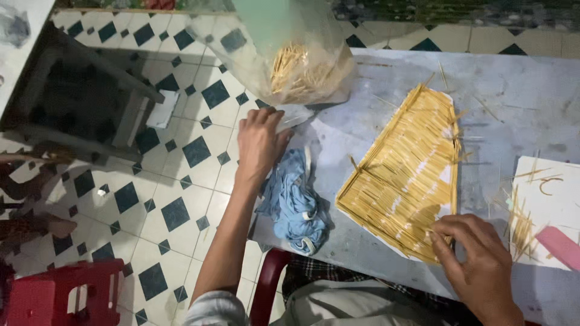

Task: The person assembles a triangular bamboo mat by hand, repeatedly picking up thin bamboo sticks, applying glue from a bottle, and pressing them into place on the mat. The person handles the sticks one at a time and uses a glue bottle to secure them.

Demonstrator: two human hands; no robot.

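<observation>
Nearest the camera, the person's lap is showing at the bottom of the frame, with a checked cloth (338,282) lying across it and the rim of a dark red chair (266,284) curving beside it. Just above, the right hand (477,259) is resting at the near edge of the grey table (531,102), its fingers curled down and pinching at the near corner of the stick panel (402,175); whether a single stick is being gripped cannot be told. That panel, a flat trapezoid of thin pale sticks laid side by side on white backing, is lying near the middle of the table, running from the near edge toward the far edge. To its right, a white sheet (547,199) is sitting at the table's right edge, carrying a few loose sticks (521,226) and a pink strip (562,246).

Toward the table's left edge, a crumpled blue cloth (296,202) is lying near the near left corner. The left hand (260,142) is reaching over that edge, palm down with fingers loosely spread, touching the top of the cloth and gripping nothing visible.

Farther back, a clear plastic bag (302,60) holding a bundle of sticks is standing at the far left corner of the table.

Off the table, a red plastic stool (60,299) is standing on the checkered tile floor (175,181), and a dark table (78,96) is standing farther away.
</observation>
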